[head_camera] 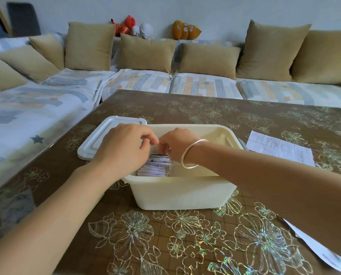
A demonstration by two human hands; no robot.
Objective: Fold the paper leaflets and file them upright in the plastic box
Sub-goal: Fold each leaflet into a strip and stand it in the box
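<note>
A cream plastic box [181, 193] stands on the table in front of me. Several folded leaflets [155, 167] stand upright in a row at its left end. Both hands reach into the box over that row. My left hand [124, 147] and my right hand [173, 143] meet fingertip to fingertip at the far end of the row, pinching a folded leaflet that is mostly hidden by the fingers. A silver bangle circles my right wrist.
The box's white lid [106, 135] lies flat just left of the box. An unfolded printed leaflet [278, 147] lies to the right, another sheet [320, 251] at the table's near right edge. A sofa with cushions wraps the far and left sides.
</note>
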